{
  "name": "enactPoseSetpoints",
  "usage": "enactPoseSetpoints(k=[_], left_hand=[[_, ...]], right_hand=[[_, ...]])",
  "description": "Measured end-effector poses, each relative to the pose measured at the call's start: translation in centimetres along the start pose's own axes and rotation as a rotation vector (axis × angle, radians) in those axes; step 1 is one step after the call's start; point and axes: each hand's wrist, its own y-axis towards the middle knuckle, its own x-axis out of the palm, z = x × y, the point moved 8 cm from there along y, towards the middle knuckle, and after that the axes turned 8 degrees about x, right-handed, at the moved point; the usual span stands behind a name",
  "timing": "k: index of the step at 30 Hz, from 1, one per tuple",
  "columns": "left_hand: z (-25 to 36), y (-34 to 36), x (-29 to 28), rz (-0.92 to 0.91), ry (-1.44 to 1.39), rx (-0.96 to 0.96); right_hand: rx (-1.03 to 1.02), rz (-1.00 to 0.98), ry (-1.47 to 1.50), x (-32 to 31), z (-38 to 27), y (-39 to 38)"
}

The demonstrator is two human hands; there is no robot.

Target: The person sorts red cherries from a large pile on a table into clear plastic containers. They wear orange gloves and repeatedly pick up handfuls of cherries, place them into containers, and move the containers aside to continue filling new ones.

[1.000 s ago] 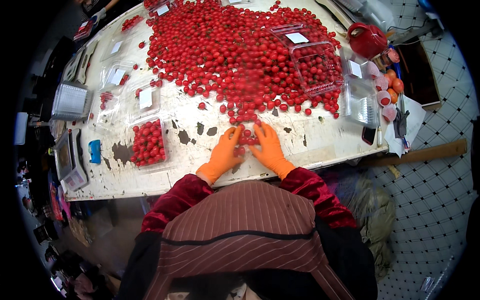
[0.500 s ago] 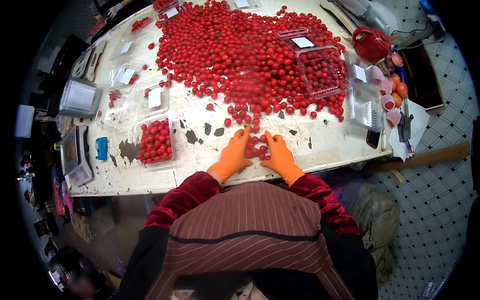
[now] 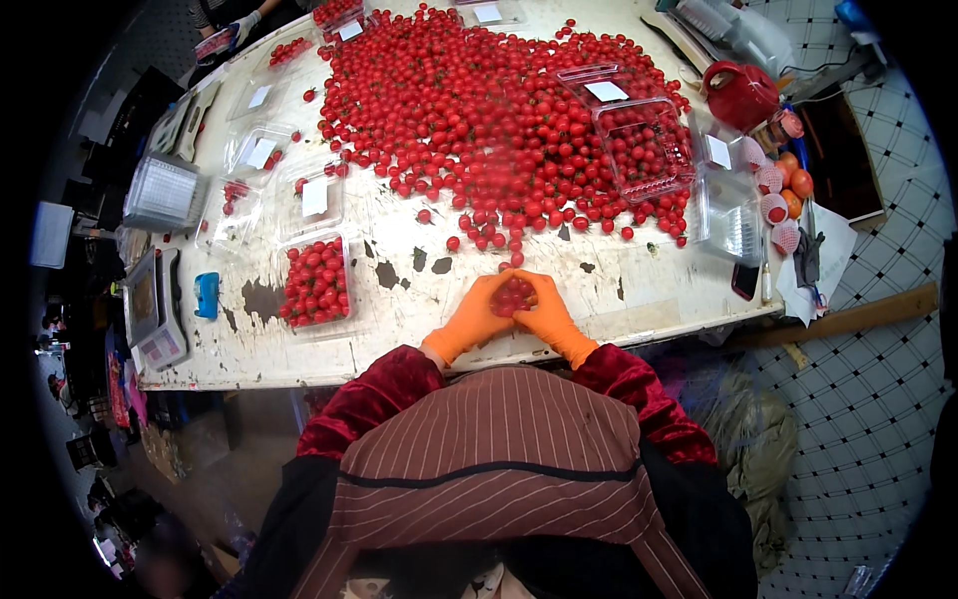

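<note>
My left hand (image 3: 471, 317), in an orange glove, curves around the near left side of a small cluster of cherry tomatoes (image 3: 513, 297). From the other side my right hand (image 3: 550, 315), gloved alike, closes in, and the fingertips of both meet around the cluster at the table's near edge. One loose tomato lies just beyond the fingertips. Farther off spreads a large heap of red cherry tomatoes (image 3: 449, 110). To the left of my hands, a clear plastic punnet (image 3: 348, 290) stands filled with tomatoes.
An open clear clamshell (image 3: 639, 185) lies on the heap's right side. Clear boxes (image 3: 726, 215), a red jug (image 3: 740, 92) and a phone (image 3: 744, 281) sit at right. At left are a scale (image 3: 160, 334), a blue tape dispenser (image 3: 207, 296) and stacked trays (image 3: 163, 192). A gloved co-worker's hand (image 3: 242, 28) shows far left.
My hands have come together from either side, drawing the loose tomatoes between them into a tight cluster. The co-worker's hand at far left has shifted slightly, now with a reddish pack near it.
</note>
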Motion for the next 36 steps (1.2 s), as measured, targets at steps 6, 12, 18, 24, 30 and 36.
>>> enactPoseSetpoints(k=[6, 12, 18, 24, 30, 36], left_hand=[[-0.2, 0.2, -0.1, -0.050, -0.726, -0.364], [0.7, 1.4, -1.1, 0.004, -0.849, -0.365], [2.0, 2.4, -2.6, 0.082, -1.105, -0.404], [-0.5, 2.6, -2.5, 0.240, -1.394, -0.491], [-2.1, 2.9, -2.6, 0.281, -1.604, -0.552], [-2.2, 3.5, -3.3, 0.242, -1.645, -0.468]], right_hand=[[0.159, -0.192, 0.541, -0.9, -0.9, 0.2], [0.127, -0.197, 0.515, -1.6, -3.5, 1.2], [0.153, -0.264, 0.560, -1.3, -6.1, 2.2], [0.153, -0.337, 0.677, -0.8, -6.9, 3.6], [0.112, -0.418, 0.834, -0.1, -7.2, 5.0], [0.129, -0.434, 1.020, -0.5, -8.6, 5.3]])
